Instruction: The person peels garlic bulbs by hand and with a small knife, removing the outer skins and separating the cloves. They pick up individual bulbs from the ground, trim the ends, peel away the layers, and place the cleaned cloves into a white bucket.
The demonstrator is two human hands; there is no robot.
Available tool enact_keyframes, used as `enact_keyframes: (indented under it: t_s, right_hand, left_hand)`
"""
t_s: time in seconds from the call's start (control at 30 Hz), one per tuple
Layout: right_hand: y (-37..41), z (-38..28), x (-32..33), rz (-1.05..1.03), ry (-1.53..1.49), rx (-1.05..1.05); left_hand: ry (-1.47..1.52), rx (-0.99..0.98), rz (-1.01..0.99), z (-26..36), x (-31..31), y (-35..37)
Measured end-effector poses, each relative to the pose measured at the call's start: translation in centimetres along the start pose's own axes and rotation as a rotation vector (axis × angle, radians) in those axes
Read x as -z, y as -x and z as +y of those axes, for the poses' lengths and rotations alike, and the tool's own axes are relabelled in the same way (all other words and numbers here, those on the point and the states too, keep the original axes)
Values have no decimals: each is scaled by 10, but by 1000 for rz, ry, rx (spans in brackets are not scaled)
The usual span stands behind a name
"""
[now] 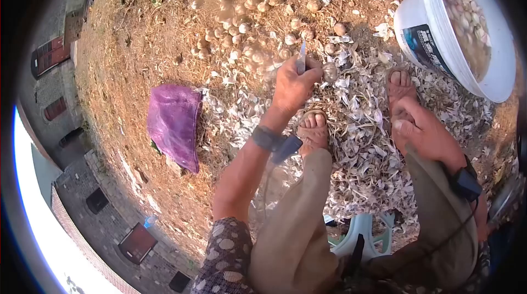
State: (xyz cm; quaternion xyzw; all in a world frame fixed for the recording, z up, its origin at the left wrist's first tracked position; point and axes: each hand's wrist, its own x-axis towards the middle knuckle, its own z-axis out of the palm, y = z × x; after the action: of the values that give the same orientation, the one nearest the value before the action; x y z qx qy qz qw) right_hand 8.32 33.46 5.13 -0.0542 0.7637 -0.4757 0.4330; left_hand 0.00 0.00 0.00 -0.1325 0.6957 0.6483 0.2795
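My left hand point(295, 86) is closed round a small knife point(301, 57), its pale blade pointing up and away from me. A garlic bulb point(330, 72) lies just right of the fingers; whether they touch it is unclear. My right hand point(420, 129) is over my right shin near the foot, fingers curled in, and anything inside them is hidden. Between and around my feet lie many white garlic skins point(357, 151). Several whole garlic bulbs point(250, 3) are scattered on the ground ahead.
A white bucket point(409, 25) with peeled cloves in it stands at the upper right. A purple mesh bag point(173, 124) lies on the dry straw to the left. A pale green stool point(359, 233) is beneath me. Brick buildings point(110, 206) show at the far left.
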Motion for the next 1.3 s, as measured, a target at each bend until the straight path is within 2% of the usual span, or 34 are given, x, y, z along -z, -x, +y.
enact_keyframes:
  t_s: [0.07, 0.1, 0.17, 0.23, 0.27, 0.43, 0.5, 0.57, 0.6, 0.63, 0.7, 0.8, 0.9, 1.13, 1.3]
  right_hand:
    - [-8, -6, -9, 141, -154, 20]
    - [2, -13, -9, 188, -150, 47]
    - [-4, -19, -21, 183, -297, 147]
    - [-1, -28, -21, 4, -433, 96]
    - [0, -30, -19, -77, -496, 67]
    - [-6, -22, -31, 17, -646, 144]
    - [-8, -28, -30, 78, -644, 121]
    - [-11, -24, -27, 96, -657, 73]
    - [-13, -22, -26, 99, -668, 64]
    - [-15, -19, -26, 151, -710, 50]
    - [-18, -13, -26, 249, -798, 31]
    - [-15, -11, -24, 295, -830, 68]
    - [-10, -18, -28, 285, -868, 89]
    - [-9, -27, -25, 282, -875, 84]
    - [-8, -27, -24, 295, -771, 115]
  left_hand:
    - [-21, 36, -189, 16, -42, 29]
    - [23, -124, -264, 0, -68, 34]
    - [49, -85, -335, 12, -82, 61]
    - [73, -130, -364, 17, -91, 74]
    - [97, -107, -363, 20, -93, 78]
    - [178, -112, -250, 26, -94, 85]
    - [31, -109, -224, 33, -90, 84]
    - [130, -159, -174, 29, -93, 83]
    - [14, -166, -89, 30, -93, 86]
    - [53, -114, -149, 33, -89, 86]
    - [-53, -27, -228, 35, -75, 87]
    - [-72, 34, -311, 46, -74, 100]
    - [-168, -103, -422, 48, -83, 108]
    - [-198, -2, -376, 41, -88, 103]
    - [-247, -60, -362, 40, -90, 100]
